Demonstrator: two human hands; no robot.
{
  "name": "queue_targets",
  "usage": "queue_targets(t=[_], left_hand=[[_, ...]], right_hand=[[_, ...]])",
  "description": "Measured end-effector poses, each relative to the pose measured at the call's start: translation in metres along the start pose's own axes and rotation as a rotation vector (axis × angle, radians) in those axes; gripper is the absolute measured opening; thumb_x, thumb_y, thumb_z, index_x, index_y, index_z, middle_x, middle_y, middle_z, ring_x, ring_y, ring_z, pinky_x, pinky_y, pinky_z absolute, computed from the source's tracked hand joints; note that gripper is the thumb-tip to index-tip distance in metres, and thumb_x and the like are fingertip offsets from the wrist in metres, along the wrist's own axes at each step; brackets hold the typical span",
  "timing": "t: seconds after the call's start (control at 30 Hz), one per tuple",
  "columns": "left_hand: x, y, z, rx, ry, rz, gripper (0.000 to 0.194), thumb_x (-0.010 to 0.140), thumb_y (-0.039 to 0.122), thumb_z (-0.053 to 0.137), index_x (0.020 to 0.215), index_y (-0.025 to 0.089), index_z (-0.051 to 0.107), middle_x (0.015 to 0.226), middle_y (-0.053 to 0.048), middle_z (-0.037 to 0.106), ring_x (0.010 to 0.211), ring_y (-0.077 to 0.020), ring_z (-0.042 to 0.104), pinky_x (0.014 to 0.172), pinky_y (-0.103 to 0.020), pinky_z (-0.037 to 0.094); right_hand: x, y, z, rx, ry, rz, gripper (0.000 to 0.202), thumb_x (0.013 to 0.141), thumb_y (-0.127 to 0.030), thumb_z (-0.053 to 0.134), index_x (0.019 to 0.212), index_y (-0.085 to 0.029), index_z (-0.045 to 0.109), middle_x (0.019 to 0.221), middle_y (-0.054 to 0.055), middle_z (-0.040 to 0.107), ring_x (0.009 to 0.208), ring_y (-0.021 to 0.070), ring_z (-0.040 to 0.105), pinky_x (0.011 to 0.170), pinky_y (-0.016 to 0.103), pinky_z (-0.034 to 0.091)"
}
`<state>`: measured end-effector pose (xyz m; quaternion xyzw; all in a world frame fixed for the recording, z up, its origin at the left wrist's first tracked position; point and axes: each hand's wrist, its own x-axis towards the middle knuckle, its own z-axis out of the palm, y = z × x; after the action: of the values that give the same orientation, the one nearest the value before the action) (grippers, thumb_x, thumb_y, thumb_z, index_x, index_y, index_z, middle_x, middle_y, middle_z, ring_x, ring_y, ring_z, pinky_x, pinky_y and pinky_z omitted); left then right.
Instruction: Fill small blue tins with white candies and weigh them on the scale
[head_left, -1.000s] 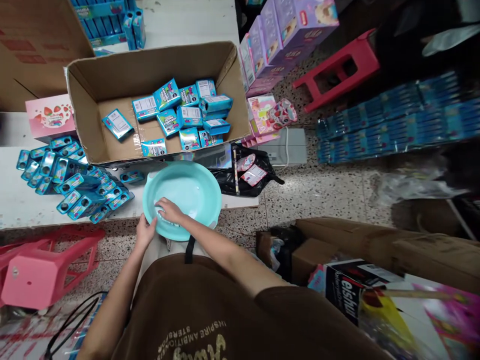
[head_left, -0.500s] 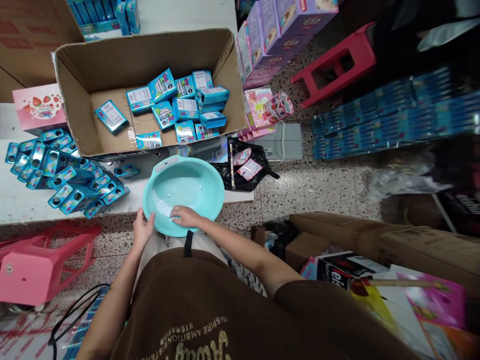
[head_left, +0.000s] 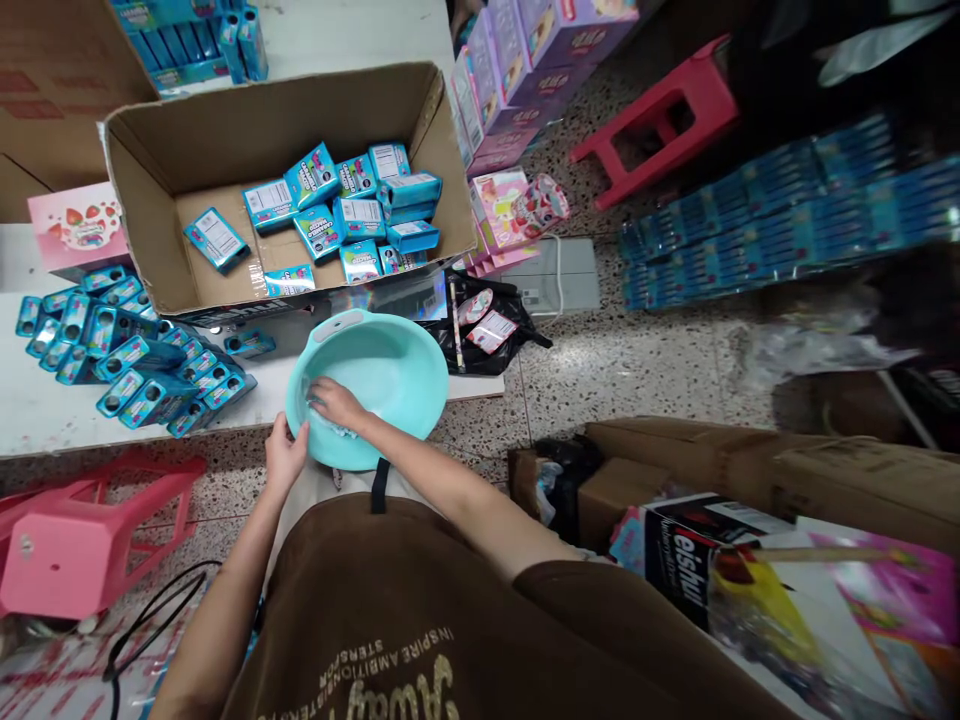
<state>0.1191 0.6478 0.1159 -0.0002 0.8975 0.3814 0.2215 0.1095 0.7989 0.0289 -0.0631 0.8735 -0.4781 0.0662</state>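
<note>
A smooth, oval basin (head_left: 397,370) of pale aqua plastic sits against the wearer's lap, with a small slot in its lip near eleven o'clock. White, crumbly bits (head_left: 337,428) lie in it, from nine o'clock round towards seven. The right hand (head_left: 335,402) reaches in at nine o'clock, fingers bent down to the bits; whether they pinch any I can't tell, as the hand covers the spot. The left hand (head_left: 287,450) is at the rim at eight o'clock, its thumb standing apart from the fingers; I can't make out how firmly it grips.

Just beyond, at twelve to eleven o'clock, an open carton (head_left: 292,90) of brown, ragged-edged cardboard holds glossy blue packs (head_left: 360,218), and its near wall cuts off the lowest ones. More shiny blue boxes (head_left: 154,398) crowd the white table (head_left: 277,395) at nine o'clock. A crinkled black bag (head_left: 510,350) lies at two o'clock, touching or close to the basin. A red stool (head_left: 660,120) stands farther out that way; a pink stool (head_left: 67,560) is at eight. The brown shirt (head_left: 360,600) fills six o'clock, and clear wrap (head_left: 825,350) blurs at three.
</note>
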Motion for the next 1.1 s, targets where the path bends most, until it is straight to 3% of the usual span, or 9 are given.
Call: queue_targets(t=[0.2, 0.47, 0.67, 0.83, 0.93, 1.1], left_hand=[[0.000, -0.002, 0.001, 0.005, 0.000, 0.007, 0.020, 0.079, 0.040, 0.054, 0.086, 0.022, 0.051, 0.071, 0.001, 0.057, 0.064, -0.0141, 0.054, 0.060, -0.023, 0.039], [-0.003, 0.008, -0.001, 0.033, 0.019, 0.014, 0.018, 0.079, 0.039, 0.054, 0.079, 0.022, 0.048, 0.060, 0.005, 0.046, 0.054, -0.0117, 0.043, 0.054, -0.022, 0.033], [-0.002, 0.010, -0.002, 0.029, 0.008, 0.013, 0.017, 0.078, 0.038, 0.054, 0.081, 0.022, 0.049, 0.063, 0.003, 0.051, 0.056, -0.0127, 0.047, 0.055, -0.022, 0.034], [-0.003, 0.006, -0.001, 0.029, 0.003, 0.007, 0.020, 0.079, 0.040, 0.054, 0.078, 0.022, 0.046, 0.064, 0.003, 0.051, 0.058, -0.0130, 0.049, 0.058, -0.022, 0.037], [-0.002, 0.004, 0.000, 0.024, 0.001, 0.003, 0.019, 0.079, 0.040, 0.054, 0.082, 0.022, 0.048, 0.068, 0.002, 0.054, 0.058, -0.0129, 0.050, 0.058, -0.022, 0.037], [-0.002, 0.008, -0.001, 0.035, 0.000, -0.004, 0.019, 0.079, 0.040, 0.053, 0.082, 0.022, 0.049, 0.065, 0.003, 0.051, 0.057, -0.0128, 0.048, 0.058, -0.022, 0.036]], right_hand=[[-0.034, 0.009, 0.004, -0.117, -0.171, -0.066, 0.016, 0.088, -0.014, 0.048, 0.086, -0.013, 0.064, 0.089, 0.009, 0.062, 0.089, 0.0185, 0.054, 0.085, 0.030, 0.042], [-0.075, 0.022, -0.012, -0.044, -0.259, -0.068, 0.015, 0.085, -0.014, 0.051, 0.090, -0.016, 0.065, 0.093, 0.006, 0.063, 0.090, 0.0166, 0.056, 0.078, 0.025, 0.042], [-0.056, 0.019, -0.029, -0.135, -0.046, 0.127, 0.017, 0.088, -0.017, 0.049, 0.101, -0.018, 0.061, 0.102, 0.008, 0.058, 0.097, 0.0182, 0.052, 0.081, 0.028, 0.042], [-0.041, 0.019, -0.028, -0.293, -0.134, 0.209, 0.013, 0.088, -0.016, 0.048, 0.088, -0.018, 0.061, 0.099, 0.007, 0.056, 0.086, 0.0175, 0.050, 0.072, 0.026, 0.040], [-0.054, 0.025, -0.027, -0.335, -0.210, 0.223, 0.017, 0.089, -0.014, 0.044, 0.084, -0.016, 0.061, 0.097, 0.008, 0.056, 0.081, 0.0168, 0.050, 0.068, 0.026, 0.039], [-0.078, 0.029, -0.031, -0.287, -0.263, 0.135, 0.017, 0.089, -0.016, 0.045, 0.097, -0.016, 0.060, 0.093, 0.007, 0.058, 0.080, 0.0162, 0.052, 0.069, 0.025, 0.040]])
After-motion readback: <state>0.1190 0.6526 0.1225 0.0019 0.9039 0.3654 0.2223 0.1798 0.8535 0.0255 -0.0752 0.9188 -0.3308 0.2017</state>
